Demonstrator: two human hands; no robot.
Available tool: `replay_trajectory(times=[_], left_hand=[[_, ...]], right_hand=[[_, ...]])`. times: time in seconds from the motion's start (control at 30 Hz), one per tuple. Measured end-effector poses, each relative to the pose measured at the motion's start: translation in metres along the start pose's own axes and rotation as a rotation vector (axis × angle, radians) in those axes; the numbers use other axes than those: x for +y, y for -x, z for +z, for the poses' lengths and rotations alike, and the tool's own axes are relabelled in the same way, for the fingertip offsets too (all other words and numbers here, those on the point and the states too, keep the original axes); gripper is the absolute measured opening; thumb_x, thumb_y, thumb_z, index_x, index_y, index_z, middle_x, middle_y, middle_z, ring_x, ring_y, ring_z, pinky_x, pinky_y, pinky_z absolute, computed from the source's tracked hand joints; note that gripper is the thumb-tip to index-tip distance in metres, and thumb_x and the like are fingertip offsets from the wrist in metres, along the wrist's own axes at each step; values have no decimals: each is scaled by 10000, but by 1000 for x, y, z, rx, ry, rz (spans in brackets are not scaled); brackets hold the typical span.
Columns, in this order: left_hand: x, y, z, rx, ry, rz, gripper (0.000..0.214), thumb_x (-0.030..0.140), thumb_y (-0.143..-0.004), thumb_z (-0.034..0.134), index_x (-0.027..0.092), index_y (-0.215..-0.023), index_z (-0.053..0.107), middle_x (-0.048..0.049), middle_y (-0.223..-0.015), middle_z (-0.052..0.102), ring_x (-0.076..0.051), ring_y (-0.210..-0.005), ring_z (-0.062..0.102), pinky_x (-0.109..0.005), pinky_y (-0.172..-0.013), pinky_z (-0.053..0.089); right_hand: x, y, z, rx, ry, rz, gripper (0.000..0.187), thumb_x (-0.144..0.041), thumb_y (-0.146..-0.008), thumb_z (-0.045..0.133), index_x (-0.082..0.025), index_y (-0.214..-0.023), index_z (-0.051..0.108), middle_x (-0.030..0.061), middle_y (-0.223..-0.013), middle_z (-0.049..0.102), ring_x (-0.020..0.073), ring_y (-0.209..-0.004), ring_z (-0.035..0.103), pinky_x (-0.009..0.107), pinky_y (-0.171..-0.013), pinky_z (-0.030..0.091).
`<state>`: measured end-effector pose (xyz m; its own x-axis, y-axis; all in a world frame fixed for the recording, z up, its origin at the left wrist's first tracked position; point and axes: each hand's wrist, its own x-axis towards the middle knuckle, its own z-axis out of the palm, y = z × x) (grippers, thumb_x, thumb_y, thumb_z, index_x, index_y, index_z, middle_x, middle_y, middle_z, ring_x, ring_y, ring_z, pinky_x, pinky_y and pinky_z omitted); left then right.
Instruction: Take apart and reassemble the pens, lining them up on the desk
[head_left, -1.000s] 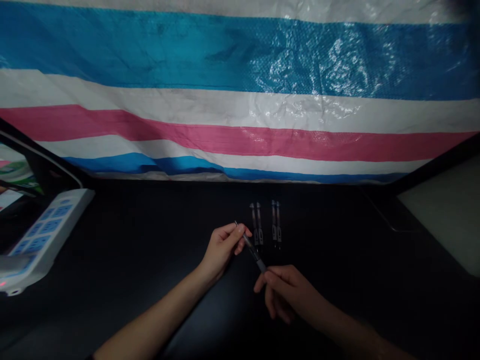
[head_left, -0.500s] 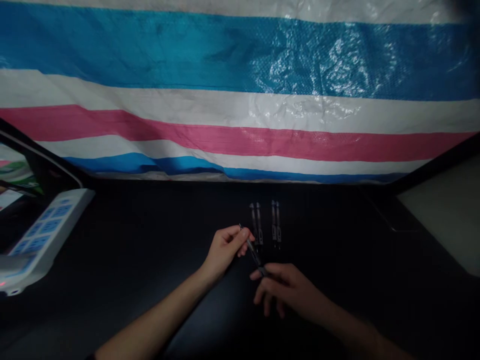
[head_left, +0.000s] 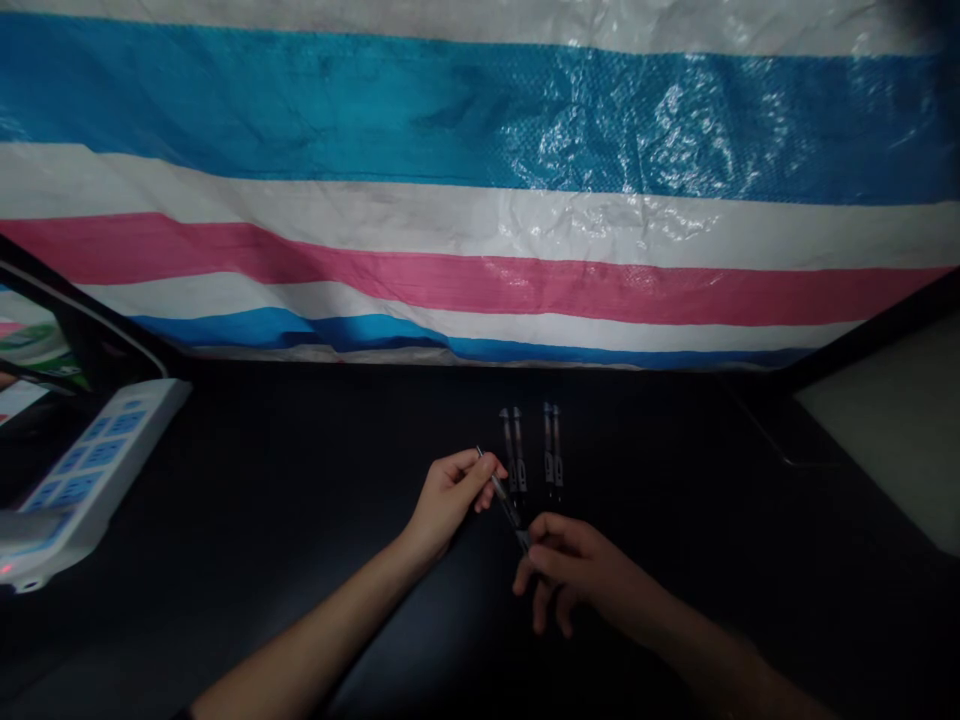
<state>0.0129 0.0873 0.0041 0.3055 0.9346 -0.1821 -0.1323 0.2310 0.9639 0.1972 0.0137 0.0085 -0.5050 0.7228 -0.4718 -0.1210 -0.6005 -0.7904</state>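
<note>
A slim dark pen (head_left: 505, 497) slants between my two hands over the black table. My left hand (head_left: 450, 495) pinches its upper end between thumb and fingers, with the tip poking out above. At the lower end, the thumb and index finger of my right hand (head_left: 574, 565) close on the pen, while the other fingers hang loosely curled. Just beyond the hands lie more pens side by side: one pair (head_left: 514, 450) close to my left fingertips and another pair (head_left: 553, 445) a little to the right.
A white power strip (head_left: 97, 460) with blue socket faces lies along the left edge, near a dark frame. Across the back of the black table (head_left: 315, 430) hangs a striped plastic sheet (head_left: 450, 220). A pale surface (head_left: 892, 420) borders the right side.
My right hand has shifted slightly to the right, and its index finger has drawn back from across the pen to its side. The left hand keeps its pinch almost unmoved.
</note>
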Motion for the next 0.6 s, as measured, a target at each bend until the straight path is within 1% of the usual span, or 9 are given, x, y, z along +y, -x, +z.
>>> replay_trajectory(times=[0.03, 0.1, 0.17, 0.27, 0.33, 0.4, 0.47, 0.53, 0.6], left_hand=[[0, 0, 0, 1, 0, -3, 413, 531, -819, 638, 125, -755, 682, 28, -517, 526, -58, -462, 421, -174, -466, 318], [0, 0, 0, 0, 3, -7, 421, 541, -813, 640, 125, -759, 682, 28, -520, 527, -59, -462, 420, -176, -468, 319], [1, 0, 0, -4, 9, -8, 424, 545, -807, 645, 126, -753, 681, 29, -519, 524, -60, -463, 417, -178, -468, 316], [1, 0, 0, -3, 19, -5, 414, 534, -816, 641, 128, -742, 677, 32, -515, 518, -62, -466, 415, -182, -473, 315], [0, -1, 0, 0, 24, 0, 404, 525, -820, 641, 130, -744, 676, 32, -516, 518, -62, -466, 415, -183, -474, 316], [0, -1, -1, -1, 22, 6, 397, 520, -822, 641, 132, -749, 678, 32, -519, 520, -62, -466, 416, -183, -475, 317], [-1, -2, -1, -7, 18, 6, 398, 521, -826, 636, 132, -753, 679, 32, -520, 521, -62, -466, 419, -183, -475, 319], [-2, -2, -1, -7, 17, 6, 398, 521, -829, 633, 133, -755, 680, 32, -523, 522, -62, -466, 422, -182, -475, 320], [-2, -2, -1, -3, 17, 6, 398, 521, -827, 636, 132, -756, 681, 30, -528, 526, -61, -466, 425, -181, -474, 321]], right_hand=[[0, 0, 0, 1, -2, 1, 377, -482, -820, 659, -172, -945, 485, 67, -863, 704, 157, -553, 695, 173, -389, 441], [0, 0, 0, -13, -12, 13, 387, -519, -859, 591, -163, -977, 496, 89, -881, 707, 159, -548, 694, 181, -389, 443], [0, 0, 0, -15, -13, 23, 389, -537, -892, 526, -149, -931, 514, 98, -863, 705, 156, -548, 693, 180, -392, 441], [0, 1, -1, 6, -28, 12, 328, -465, -854, 619, -172, -916, 484, 72, -856, 706, 162, -553, 699, 175, -391, 444], [0, 1, -2, -17, -51, 23, 339, -469, -864, 601, -168, -977, 494, 88, -888, 709, 168, -554, 704, 177, -385, 446], [0, 1, -2, -52, -48, 48, 357, -489, -888, 552, -144, -973, 520, 105, -882, 707, 167, -551, 705, 177, -383, 445], [0, 1, -2, -54, -33, 46, 319, -449, -864, 605, -153, -917, 501, 81, -845, 703, 166, -550, 703, 172, -385, 445], [0, 1, -1, -35, -37, 30, 314, -407, -836, 654, -177, -936, 466, 58, -832, 706, 168, -550, 704, 169, -385, 445], [-1, 1, -1, -35, -57, 35, 325, -440, -861, 611, -175, -987, 471, 73, -841, 715, 169, -550, 703, 169, -381, 440]])
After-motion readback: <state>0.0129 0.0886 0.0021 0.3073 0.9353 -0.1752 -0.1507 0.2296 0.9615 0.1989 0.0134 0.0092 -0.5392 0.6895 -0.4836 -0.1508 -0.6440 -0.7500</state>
